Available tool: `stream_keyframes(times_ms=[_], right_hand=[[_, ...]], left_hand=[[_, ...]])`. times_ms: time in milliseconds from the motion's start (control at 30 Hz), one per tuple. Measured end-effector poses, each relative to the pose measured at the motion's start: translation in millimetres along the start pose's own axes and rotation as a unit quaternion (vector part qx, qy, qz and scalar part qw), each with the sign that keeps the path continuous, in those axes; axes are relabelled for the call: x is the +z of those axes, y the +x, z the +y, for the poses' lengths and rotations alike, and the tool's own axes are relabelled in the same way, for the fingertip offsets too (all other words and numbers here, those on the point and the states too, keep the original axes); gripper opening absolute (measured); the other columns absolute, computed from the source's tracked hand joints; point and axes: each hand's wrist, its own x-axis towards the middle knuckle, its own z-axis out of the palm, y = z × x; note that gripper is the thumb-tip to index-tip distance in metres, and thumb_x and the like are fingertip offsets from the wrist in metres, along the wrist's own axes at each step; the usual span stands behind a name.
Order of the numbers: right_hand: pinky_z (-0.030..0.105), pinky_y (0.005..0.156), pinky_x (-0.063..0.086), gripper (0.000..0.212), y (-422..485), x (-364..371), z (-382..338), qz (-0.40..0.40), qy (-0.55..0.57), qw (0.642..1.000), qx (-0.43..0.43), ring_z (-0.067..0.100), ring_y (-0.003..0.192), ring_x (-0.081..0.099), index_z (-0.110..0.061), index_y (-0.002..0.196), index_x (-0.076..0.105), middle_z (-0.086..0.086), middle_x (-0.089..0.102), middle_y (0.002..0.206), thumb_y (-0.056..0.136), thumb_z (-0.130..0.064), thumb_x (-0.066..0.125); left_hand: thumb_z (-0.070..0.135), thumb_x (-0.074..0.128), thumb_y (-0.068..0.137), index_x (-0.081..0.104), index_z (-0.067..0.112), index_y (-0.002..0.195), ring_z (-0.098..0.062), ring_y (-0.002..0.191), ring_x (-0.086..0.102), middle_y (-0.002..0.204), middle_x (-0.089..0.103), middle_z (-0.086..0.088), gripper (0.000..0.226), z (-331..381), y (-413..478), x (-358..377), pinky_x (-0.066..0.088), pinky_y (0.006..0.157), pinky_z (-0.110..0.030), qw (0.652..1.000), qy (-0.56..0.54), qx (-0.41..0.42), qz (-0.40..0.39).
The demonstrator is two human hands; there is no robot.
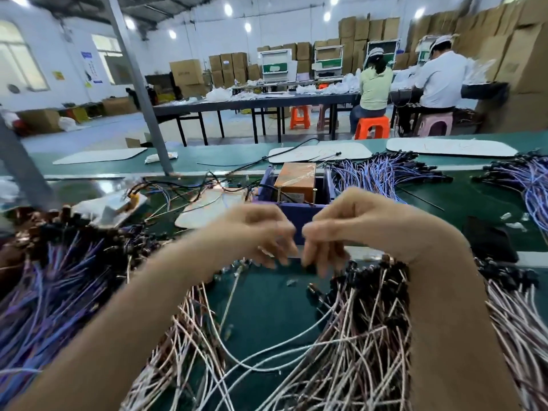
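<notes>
My left hand and my right hand meet fingertip to fingertip above the green bench, both blurred. Their fingers are curled inward, and what they pinch is too small and blurred to make out. Below them lie pale pink-white cables with dark connector ends, spread in heaps on both sides. One thin cable runs down from under my left fingers.
Purple cable bundles lie at the left and far right. A blue bin with an orange box stands just beyond my hands. White boards rest on the conveyor behind. Two people sit at a far table.
</notes>
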Motion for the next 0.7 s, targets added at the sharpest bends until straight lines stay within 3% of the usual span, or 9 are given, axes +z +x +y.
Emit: stream_keyframes(times_ms=[100,200,333,467,567,700], right_hand=[[0.018,0.045,0.044,0.031,-3.9,-2.5,-3.2,0.138,0.041,0.989,-0.044,0.017,0.05,0.054,-0.015,0.068,0.075,0.006,0.066,0.059,0.074,-0.044,0.063],[0.018,0.043,0.039,0.03,-5.3,-7.0,1.7,0.252,0.065,0.961,-0.094,0.015,0.046,0.05,-0.013,0.07,0.075,0.005,0.064,0.056,0.084,-0.037,0.064],[0.018,0.044,0.038,0.03,-10.4,-15.6,8.3,0.363,0.119,0.918,-0.109,0.013,0.049,0.049,-0.018,0.07,0.075,0.001,0.063,0.058,0.09,-0.034,0.06],[0.017,0.044,0.04,0.03,-17.3,-22.2,11.0,0.395,0.17,0.897,-0.105,0.009,0.049,0.051,-0.017,0.069,0.076,-0.001,0.064,0.06,0.089,-0.034,0.061],[0.017,0.045,0.041,0.032,-20.2,-25.1,11.5,0.407,0.194,0.887,-0.101,0.007,0.05,0.052,-0.017,0.067,0.075,-0.001,0.065,0.062,0.092,-0.029,0.059],[0.016,0.045,0.04,0.035,-16.1,-21.9,12.0,0.408,0.188,0.891,-0.071,0.008,0.049,0.05,-0.018,0.063,0.075,-0.001,0.063,0.059,0.093,-0.028,0.059]], left_hand=[[0.022,0.068,0.088,0.066,0.014,0.109,-0.011,0.093,0.058,0.105,0.066,-0.005,0.022,4.3,-1.5,79.2,0.045,0.084,-0.014,0.986,0.125,0.088,-0.06],[0.029,0.063,0.091,0.056,0.03,0.122,-0.019,0.113,0.048,0.121,0.053,-0.003,0.031,6.1,-3.8,128.9,0.042,0.094,-0.033,0.963,0.211,0.081,-0.148],[0.02,0.057,0.093,0.064,0.032,0.117,-0.023,0.106,0.057,0.111,0.065,-0.001,0.027,14.7,2.6,140.3,0.048,0.085,-0.038,0.955,0.268,0.087,-0.092],[0.026,0.06,0.093,0.067,0.037,0.118,-0.019,0.095,0.051,0.101,0.064,0.0,0.028,13.9,0.9,137.5,0.046,0.087,-0.032,0.975,0.202,0.09,-0.001],[0.023,0.06,0.094,0.065,0.029,0.123,-0.014,0.1,0.057,0.108,0.07,0.003,0.03,11.9,1.3,138.3,0.045,0.091,-0.028,0.979,0.142,0.116,0.088],[0.033,0.059,0.094,0.046,0.035,0.141,-0.019,0.111,0.056,0.122,0.063,-0.001,0.049,10.4,3.9,145.2,0.044,0.098,-0.034,0.98,0.163,0.107,-0.034]])
